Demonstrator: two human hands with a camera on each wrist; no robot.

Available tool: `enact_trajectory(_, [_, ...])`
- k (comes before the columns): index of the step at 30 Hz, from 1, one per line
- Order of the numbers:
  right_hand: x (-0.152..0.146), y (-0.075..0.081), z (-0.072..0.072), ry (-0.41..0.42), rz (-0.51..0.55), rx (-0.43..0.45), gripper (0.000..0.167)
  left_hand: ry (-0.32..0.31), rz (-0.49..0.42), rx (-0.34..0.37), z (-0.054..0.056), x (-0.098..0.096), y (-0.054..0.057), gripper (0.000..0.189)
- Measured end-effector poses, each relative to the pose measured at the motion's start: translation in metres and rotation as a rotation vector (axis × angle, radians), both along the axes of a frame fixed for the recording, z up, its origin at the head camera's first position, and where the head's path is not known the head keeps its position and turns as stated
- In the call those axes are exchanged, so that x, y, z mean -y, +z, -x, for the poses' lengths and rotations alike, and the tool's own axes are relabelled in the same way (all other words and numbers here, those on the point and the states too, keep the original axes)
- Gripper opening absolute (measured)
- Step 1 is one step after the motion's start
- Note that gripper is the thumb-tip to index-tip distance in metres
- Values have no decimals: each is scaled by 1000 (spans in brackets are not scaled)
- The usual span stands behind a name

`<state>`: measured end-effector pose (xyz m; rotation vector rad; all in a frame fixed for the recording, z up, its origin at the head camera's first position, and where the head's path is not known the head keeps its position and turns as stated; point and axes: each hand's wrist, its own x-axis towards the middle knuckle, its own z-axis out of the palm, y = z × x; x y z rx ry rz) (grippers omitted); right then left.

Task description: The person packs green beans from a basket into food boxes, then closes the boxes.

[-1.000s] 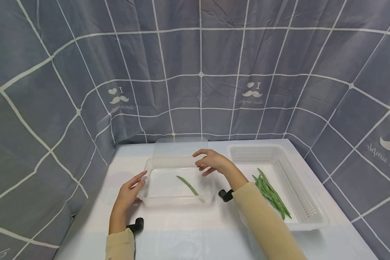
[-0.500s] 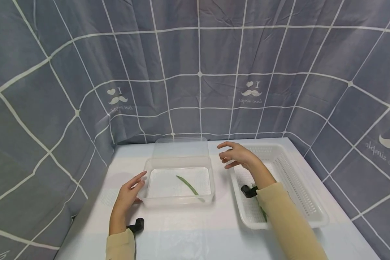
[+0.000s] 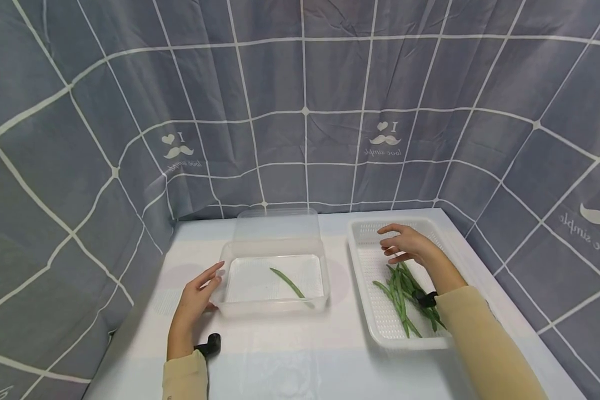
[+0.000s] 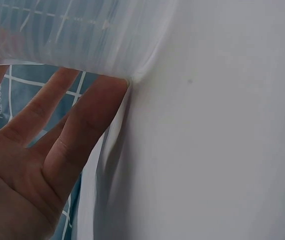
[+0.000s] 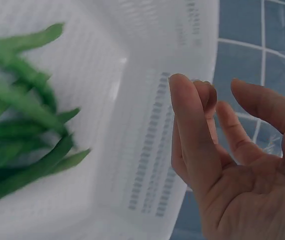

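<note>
A clear plastic container [image 3: 275, 307] stands on the table with a single green bean [image 3: 287, 282] lying slanted inside. At its left side, my left hand [image 3: 195, 297] has its fingertips against the wall; in the left wrist view the fingers touch the ribbed plastic of the container [image 4: 82, 40]. My right hand [image 3: 409, 245] hovers over a white perforated basket [image 3: 365, 300], fingers loosely bent and holding nothing. Several green beans [image 3: 402, 291] lie in a pile below it, partly hidden by the wrist. The right wrist view shows these beans [image 5: 22, 110] to the left of the fingers.
Behind the container lies a clear lid [image 3: 276, 223] on the white table [image 3: 275, 366]. A grey checked curtain [image 3: 280, 139] rises along the back and both sides. A black wrist camera [image 3: 211, 345] sits on the left wrist.
My right hand has moved right, from above the clear container to above the basket, uncovering the container's right side. My left hand and the single bean have stayed put.
</note>
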<state>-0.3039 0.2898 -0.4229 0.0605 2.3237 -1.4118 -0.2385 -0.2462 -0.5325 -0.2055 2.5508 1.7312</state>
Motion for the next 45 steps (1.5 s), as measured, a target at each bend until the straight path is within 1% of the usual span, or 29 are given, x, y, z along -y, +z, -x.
enact_trajectory(4, [-19, -7, -5, -27, -38, 38, 59, -3, 1, 3, 1, 0, 1, 49])
enact_trajectory(7, [-30, -12, -9, -45, -47, 59, 59, -3, 2, 10, 0, 0, 2, 49])
enact_trajectory(15, [-48, -20, -16, -68, -73, 64, 58, -3, 10, 16, -2, -1, 4, 49])
enact_trajectory(23, [-62, -33, -22, -77, -214, 59, 52, 4, 21, 14, -1, -2, 3, 48])
enact_trajectory(27, [-67, -38, -23, -90, -235, 73, 50, 4, 20, 14, -1, -2, 3, 48])
enact_trajectory(32, [-69, -40, -24, -103, -233, 94, 46, 4, 16, 20, -1, -1, 3, 48])
enact_trajectory(38, [-67, -43, -27, -87, -256, 111, 41, 1, 20, 18, -1, 0, 1, 48])
enact_trajectory(41, [-68, -46, -28, -65, -267, 113, 39, 6, 19, 17, -1, 0, 1, 48])
enact_trajectory(45, [-69, -51, -27, -59, -282, 119, 37, 10, 17, 19, -2, 0, 1, 48])
